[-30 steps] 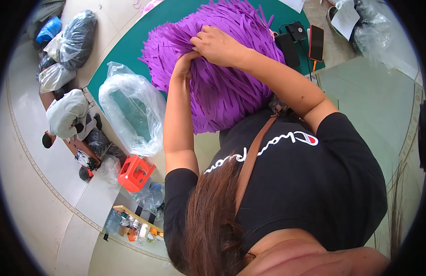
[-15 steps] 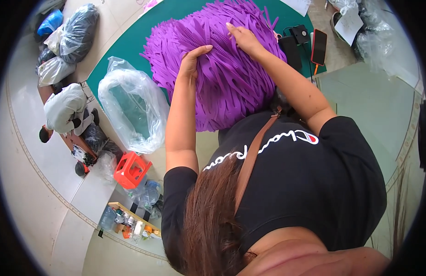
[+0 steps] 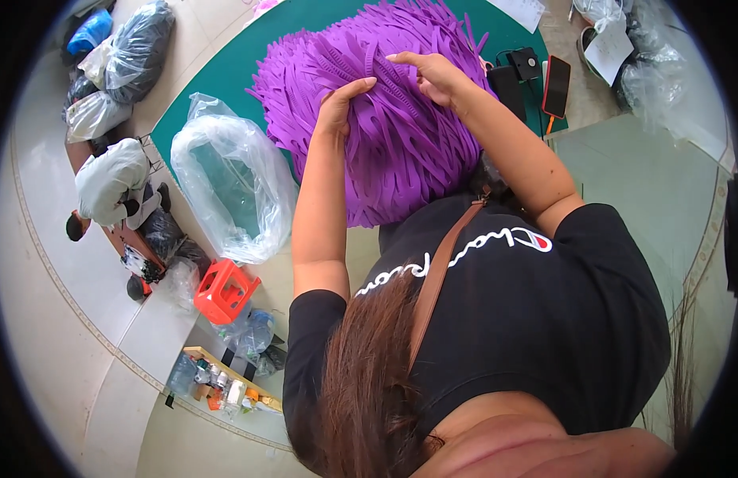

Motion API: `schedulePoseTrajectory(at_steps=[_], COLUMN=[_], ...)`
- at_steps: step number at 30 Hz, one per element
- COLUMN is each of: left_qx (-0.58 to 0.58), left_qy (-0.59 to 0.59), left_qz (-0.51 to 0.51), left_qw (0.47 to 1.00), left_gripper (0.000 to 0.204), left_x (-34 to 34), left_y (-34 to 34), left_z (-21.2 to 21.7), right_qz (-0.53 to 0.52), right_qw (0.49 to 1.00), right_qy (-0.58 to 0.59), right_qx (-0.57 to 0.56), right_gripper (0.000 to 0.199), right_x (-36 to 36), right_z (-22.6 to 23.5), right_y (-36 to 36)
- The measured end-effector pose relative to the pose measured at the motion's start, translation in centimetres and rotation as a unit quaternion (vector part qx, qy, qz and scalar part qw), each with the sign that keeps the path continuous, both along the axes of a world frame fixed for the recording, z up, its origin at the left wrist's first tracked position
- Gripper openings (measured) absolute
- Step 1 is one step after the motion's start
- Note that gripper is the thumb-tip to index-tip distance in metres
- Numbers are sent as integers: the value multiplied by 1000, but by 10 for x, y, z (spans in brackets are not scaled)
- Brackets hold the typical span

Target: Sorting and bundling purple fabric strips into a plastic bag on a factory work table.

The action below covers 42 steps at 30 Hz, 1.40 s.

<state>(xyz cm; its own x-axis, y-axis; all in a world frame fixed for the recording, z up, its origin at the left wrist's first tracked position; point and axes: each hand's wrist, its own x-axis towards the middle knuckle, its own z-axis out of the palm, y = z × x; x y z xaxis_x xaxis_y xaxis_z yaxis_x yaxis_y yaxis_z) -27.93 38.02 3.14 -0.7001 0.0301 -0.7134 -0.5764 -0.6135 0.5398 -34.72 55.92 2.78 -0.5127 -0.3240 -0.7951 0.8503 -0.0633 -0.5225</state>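
Note:
A large heap of purple rubbery straps [image 3: 409, 151], some with ridged or slotted ends, lies on the green table in front of me. My left hand [image 3: 340, 107] is sunk into the middle of the heap, thumb stretched over several straps and fingers curled beneath, out of sight. Just to its right, my right hand [image 3: 440, 78] grips straps at the top of the heap, with the thumb pointing left and the fingers bent. Between the two hands runs a row of ridged strap ends.
An open clear plastic bag [image 3: 233, 191] lies at the left edge of the green table [image 3: 178, 111]. Right of the heap are a phone [image 3: 555, 86] and a black case [image 3: 506, 92]. A red stool [image 3: 225, 291] stands lower left. Farther left, another person [image 3: 112, 182] bends forward near filled bags [image 3: 138, 56].
My right hand has come slightly lower and its fingers show more curled. My left hand has shifted a little to the right over the straps.

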Motion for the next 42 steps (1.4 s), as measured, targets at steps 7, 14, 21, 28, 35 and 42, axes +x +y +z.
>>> schedulePoseTrajectory(at_steps=[7,14,21,28,35,42], left_qx=[-13,5,-124,-125,-596,-754], left_qy=[-5,30,156,115,109,30], left_qz=[-6,-52,-119,-86,-410,-502], left_qw=[1000,998,973,982,682,422], left_gripper=[17,26,37,61,110,105], left_x=[-1,2,13,-17,-28,-37], left_y=[0,1,2,11,33,83], left_z=[3,6,-20,45,76,75], right_qz=[-41,100,202,321,122,201], right_qw=[994,978,931,839,933,814], right_qy=[-28,114,281,437,283,540], right_qx=[-102,-146,-117,-27,-188,78], right_gripper=[29,39,81,80,50,43], right_x=[5,4,16,14,37,29], right_z=[3,7,37,39,4,-8], right_y=[7,3,-1,-14,-34,-44])
